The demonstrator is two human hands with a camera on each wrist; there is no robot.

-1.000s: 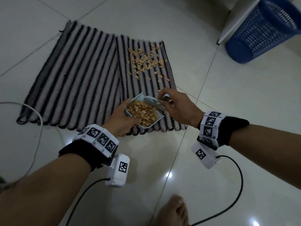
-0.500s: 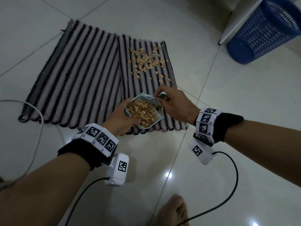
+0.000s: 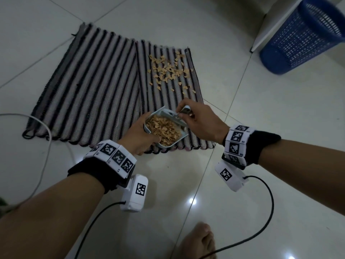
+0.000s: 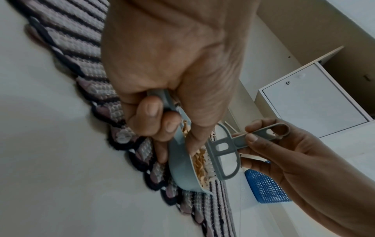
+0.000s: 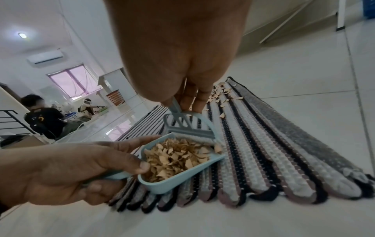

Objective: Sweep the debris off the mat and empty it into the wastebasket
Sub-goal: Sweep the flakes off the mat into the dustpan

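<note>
A striped mat [image 3: 89,86] lies on the tiled floor. Tan debris flakes [image 3: 168,71] are scattered over its far right part. My left hand [image 3: 139,136] grips the handle of a small pale-blue dustpan [image 3: 178,142] heaped with flakes [image 5: 174,158], held just above the mat's near edge. My right hand [image 3: 197,121] pinches the handle of a small grey brush [image 4: 223,152], whose bristles sit at the pan's open side [image 5: 188,133]. The blue mesh wastebasket [image 3: 302,38] stands at the far right on the floor.
A white cabinet [image 4: 312,99] stands beside the wastebasket. A grey cable [image 3: 43,165] curves over the floor at the left, and black cables [image 3: 268,212] trail from both wrist cameras. My bare foot [image 3: 197,242] is at the bottom. People sit far off [image 5: 44,118].
The dustpan and both hands have risen slightly off the mat, the brush staying against the pan's mouth. The view has shifted a little; the scattered flakes have not moved.
</note>
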